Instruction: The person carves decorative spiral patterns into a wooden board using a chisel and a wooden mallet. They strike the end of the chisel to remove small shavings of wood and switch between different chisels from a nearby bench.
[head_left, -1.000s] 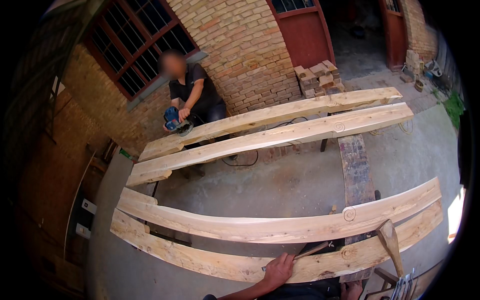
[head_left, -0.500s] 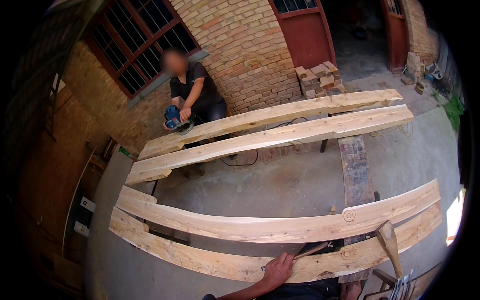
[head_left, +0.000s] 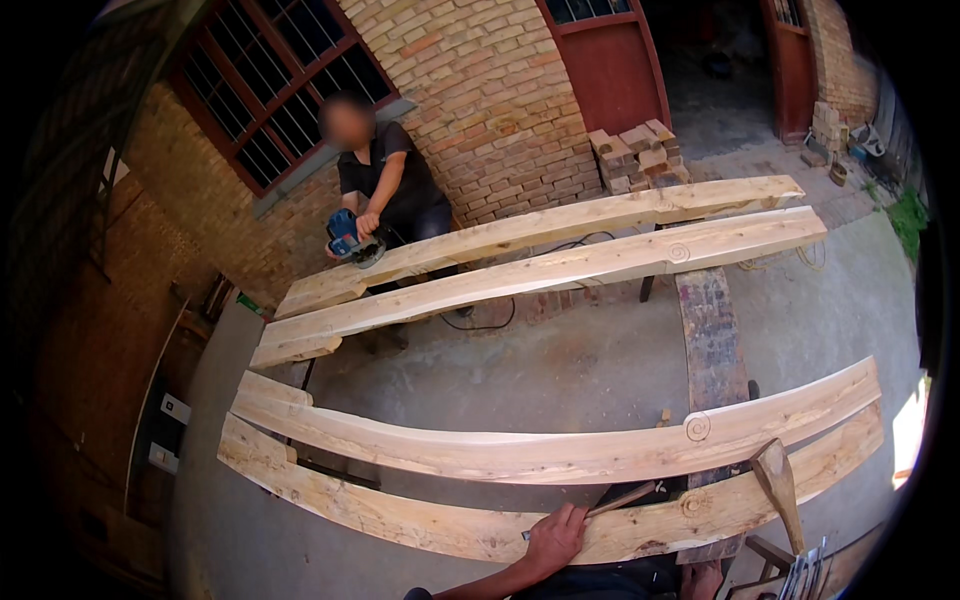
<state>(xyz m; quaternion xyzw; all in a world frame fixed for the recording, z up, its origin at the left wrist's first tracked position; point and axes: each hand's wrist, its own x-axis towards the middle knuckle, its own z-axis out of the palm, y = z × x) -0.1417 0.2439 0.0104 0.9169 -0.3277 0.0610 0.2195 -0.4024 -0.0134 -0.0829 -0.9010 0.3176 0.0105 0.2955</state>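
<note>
My left hand (head_left: 555,540) is closed round a narrow wooden-handled tool (head_left: 625,500) on the nearest pale beam (head_left: 400,505), which bears a carved scroll (head_left: 693,505). My right hand (head_left: 703,578) shows at the lower edge, beside a weathered board (head_left: 712,549); its fingers are mostly hidden. A wooden mallet (head_left: 775,480) rests across the beam's right part. Several thin metal tools (head_left: 805,575) lie at the lower right. Behind lies a second pale beam (head_left: 580,455) with a drawn spiral (head_left: 697,426).
Across the work area, a person (head_left: 395,190) holds a blue power tool (head_left: 350,235) on two further beams (head_left: 560,260). A worn plank (head_left: 712,330) crosses beneath the beams on the right. A cable (head_left: 490,325) lies underneath. Bricks (head_left: 640,155) are stacked by the red door.
</note>
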